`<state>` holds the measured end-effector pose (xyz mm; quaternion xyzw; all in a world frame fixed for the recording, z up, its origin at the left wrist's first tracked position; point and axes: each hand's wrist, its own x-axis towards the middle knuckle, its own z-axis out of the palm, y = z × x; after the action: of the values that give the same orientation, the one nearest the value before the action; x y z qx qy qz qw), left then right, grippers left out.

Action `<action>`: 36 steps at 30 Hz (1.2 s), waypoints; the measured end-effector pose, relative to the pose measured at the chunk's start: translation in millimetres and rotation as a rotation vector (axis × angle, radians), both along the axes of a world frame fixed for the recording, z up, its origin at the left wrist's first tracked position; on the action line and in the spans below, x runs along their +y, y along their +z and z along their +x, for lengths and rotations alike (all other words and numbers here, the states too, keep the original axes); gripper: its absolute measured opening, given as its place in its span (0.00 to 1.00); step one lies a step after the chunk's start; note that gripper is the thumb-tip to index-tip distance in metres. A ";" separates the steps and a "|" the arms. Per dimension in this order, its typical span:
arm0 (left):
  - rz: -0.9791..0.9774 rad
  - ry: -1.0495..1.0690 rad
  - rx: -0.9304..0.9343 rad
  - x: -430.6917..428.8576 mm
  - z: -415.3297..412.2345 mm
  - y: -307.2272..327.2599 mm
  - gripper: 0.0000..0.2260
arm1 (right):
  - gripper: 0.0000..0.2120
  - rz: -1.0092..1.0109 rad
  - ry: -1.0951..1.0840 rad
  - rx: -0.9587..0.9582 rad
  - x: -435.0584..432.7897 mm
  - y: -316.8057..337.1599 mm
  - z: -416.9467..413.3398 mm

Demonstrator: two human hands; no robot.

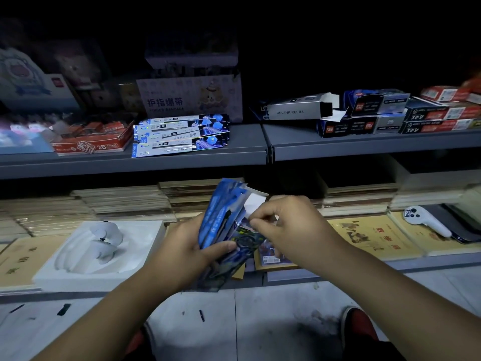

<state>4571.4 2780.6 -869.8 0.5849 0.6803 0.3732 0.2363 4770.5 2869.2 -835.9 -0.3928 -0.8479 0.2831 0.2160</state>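
The left hand has its grip closed round a bundle of blue packets, thumb laid across the front, and the right hand pinches the edge of one packet near the middle of the fan. The bundle stands tilted, with its foot over the front edge of the lower shelf and its top just under the lip of the upper shelf. That leaves only a narrow band of free air above it. To the left of the hands a white moulded tray lies close by on the lower shelf. To the right, beyond the wrist, flat yellow copybooks cover the shelf, and a white controller rests well apart near the far end. Behind the hands, low stacks of wrapped notebooks fill the back of the shelf. On the upper shelf, a spread of matching packets lies close to the front edge, just above the bundle, with a red 2B box beside it. A box marked finger bandage stands behind. Farther right are an open gel ink refill box and piled dark cartons. Both shelves are grey metal. Below them is a pale, scuffed floor, and the space above the shelves is dark.
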 end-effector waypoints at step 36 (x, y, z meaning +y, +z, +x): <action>-0.046 -0.046 -0.054 -2.5 14.3 7.8 0.09 | 0.19 -0.684 0.015 0.893 -3.0 17.9 -6.6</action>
<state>4585.7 2778.1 -862.0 0.5843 0.6686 0.3676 0.2765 4763.9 2866.1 -818.0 -0.2763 -0.5369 0.6824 0.4120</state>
